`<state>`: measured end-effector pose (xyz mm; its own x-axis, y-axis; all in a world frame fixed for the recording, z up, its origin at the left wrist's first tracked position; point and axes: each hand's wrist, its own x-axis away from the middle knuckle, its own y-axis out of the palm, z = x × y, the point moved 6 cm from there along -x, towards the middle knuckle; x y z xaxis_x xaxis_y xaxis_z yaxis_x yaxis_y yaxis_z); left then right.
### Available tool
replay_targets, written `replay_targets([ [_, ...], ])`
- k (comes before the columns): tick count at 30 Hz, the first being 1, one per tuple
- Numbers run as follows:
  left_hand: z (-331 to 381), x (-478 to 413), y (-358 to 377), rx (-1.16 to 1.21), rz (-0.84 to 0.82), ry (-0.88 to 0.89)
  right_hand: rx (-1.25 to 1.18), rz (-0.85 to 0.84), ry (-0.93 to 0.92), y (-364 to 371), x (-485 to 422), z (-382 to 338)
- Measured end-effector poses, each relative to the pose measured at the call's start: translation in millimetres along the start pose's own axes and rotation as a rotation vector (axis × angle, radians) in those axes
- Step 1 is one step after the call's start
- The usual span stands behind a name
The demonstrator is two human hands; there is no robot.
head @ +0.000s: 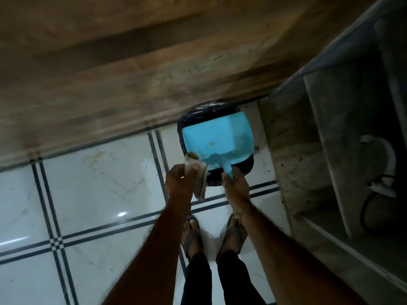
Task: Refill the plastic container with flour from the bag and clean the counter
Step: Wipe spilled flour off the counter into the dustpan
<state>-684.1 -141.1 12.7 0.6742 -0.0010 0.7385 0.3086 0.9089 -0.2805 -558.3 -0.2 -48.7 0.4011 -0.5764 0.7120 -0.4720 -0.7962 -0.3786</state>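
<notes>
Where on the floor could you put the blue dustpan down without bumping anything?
The white tiles left of the feet, bordered by the wooden cabinet base, are bare. It is crowded ahead: the blue dustpan in the right hand is over the black-lined bin, squeezed between cabinet and stone shelf wall. The left hand holds a cloth.

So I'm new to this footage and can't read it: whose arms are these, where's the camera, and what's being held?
It is one picture from a camera on a person's head, looking down, so the arms and feet are their own. The right hand grips the handle of a blue dustpan, held over a bin lined with a black bag. The left hand holds a crumpled cloth beside the pan. Below is a white tiled floor; a wooden cabinet front runs across the top. No flour bag or container shows here.
</notes>
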Motion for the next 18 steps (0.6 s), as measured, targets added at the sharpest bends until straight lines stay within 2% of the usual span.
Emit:
replay_targets([
  [4, -11, -9, 3, -0.038, 0.018, 0.0, -0.076, -0.011, -0.025, 14, -15, 39],
  [7, -12, -11, 4, -0.039, 0.02, 0.006, -0.063, -0.023, -0.025, 15, -18, 29],
  [10, -12, -16, 5, -0.018, 0.033, 0.021, 0.067, -0.025, -0.013, 11, -16, 4],
  [15, -8, -22, 12, 0.023, 0.024, 0.069, 0.334, -0.051, 0.055, 13, -37, 6],
  [18, -1, -15, 11, -0.036, 0.029, 0.115, 0.499, -0.067, 0.078, 9, -35, 2],
])
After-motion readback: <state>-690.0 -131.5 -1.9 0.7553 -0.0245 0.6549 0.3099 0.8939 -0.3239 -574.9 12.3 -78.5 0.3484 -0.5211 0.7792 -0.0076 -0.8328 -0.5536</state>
